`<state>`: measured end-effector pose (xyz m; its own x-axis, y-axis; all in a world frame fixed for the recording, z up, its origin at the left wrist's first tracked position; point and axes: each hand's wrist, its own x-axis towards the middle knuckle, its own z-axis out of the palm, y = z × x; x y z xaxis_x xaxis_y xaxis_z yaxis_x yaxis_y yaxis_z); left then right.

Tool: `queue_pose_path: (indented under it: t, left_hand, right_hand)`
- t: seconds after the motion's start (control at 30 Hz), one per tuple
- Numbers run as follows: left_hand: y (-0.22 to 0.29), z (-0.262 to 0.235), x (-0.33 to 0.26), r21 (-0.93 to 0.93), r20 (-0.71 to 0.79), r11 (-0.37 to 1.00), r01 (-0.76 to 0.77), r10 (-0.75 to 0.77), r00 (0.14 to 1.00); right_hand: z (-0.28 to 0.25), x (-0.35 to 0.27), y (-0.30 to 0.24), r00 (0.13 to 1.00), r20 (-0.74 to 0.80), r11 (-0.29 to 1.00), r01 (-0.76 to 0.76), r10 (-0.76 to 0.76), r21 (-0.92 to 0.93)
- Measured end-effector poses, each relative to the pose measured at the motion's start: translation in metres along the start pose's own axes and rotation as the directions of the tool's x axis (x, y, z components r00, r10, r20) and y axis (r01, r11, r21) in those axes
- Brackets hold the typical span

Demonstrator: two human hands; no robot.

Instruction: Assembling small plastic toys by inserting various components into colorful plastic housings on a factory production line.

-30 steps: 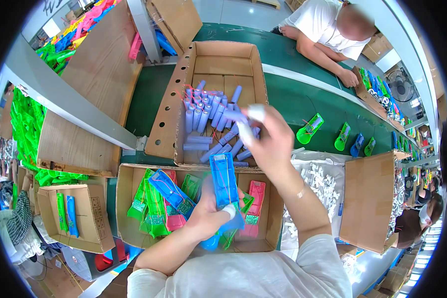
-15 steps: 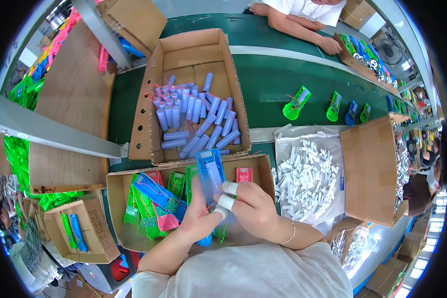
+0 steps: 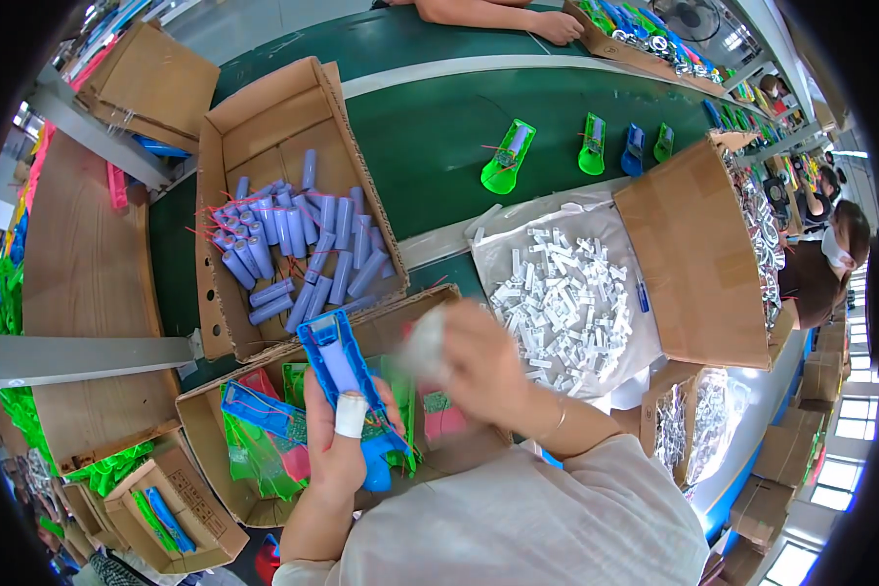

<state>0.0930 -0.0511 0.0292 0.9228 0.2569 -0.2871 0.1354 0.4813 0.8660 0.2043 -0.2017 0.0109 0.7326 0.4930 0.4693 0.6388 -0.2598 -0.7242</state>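
Observation:
My left hand [image 3: 334,461] is closed round a blue plastic casing [image 3: 372,379], held above an open cardboard box. Inside the casing lies a purple cylindrical battery [image 3: 339,365], and my thumb, wrapped in white tape, presses at its lower end. My right hand [image 3: 479,363], with white tape on its fingers, is apart from the casing, between it and a heap of small white plastic pieces [image 3: 566,293]. Motion smears its fingers, so whether it holds anything is hidden. Below, the box [image 3: 200,415] contains green, pink and blue casings with wires and circuit boards.
Beyond it stands a cardboard box [image 3: 264,93] of purple batteries with red wires. Several casings, among them a green casing [image 3: 508,161], lie on the green belt [image 3: 410,117]. An upright cardboard flap [image 3: 698,254] borders the white pieces. A co-worker's hand [image 3: 557,27] rests across the belt.
My right hand has come away from the casing and moved right. The left keeps hold of the casing and battery. The whole view has shifted and turned.

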Motion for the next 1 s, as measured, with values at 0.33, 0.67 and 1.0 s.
queue_pose_path:
  t: [0.33, 0.67, 1.0]
  left_hand:
    - [-0.004, -0.005, 0.002, 0.080, 0.078, 0.997, -0.006, 0.000, 0.997]
    - [-0.001, -0.007, 0.002, 0.090, 0.032, 0.988, 0.124, -0.128, 0.991]
    - [-0.006, -0.012, 0.004, 0.136, 0.110, 0.989, 0.060, -0.075, 0.991]
  right_hand:
    - [-0.039, 0.005, 0.117, 0.954, -0.178, 0.784, -0.299, 0.241, -0.545]
    - [-0.040, 0.025, 0.155, 0.952, 0.183, 0.912, -0.164, 0.246, -0.376]
    - [-0.033, 0.019, 0.071, 0.999, 0.006, 0.997, 0.054, -0.054, 0.048]
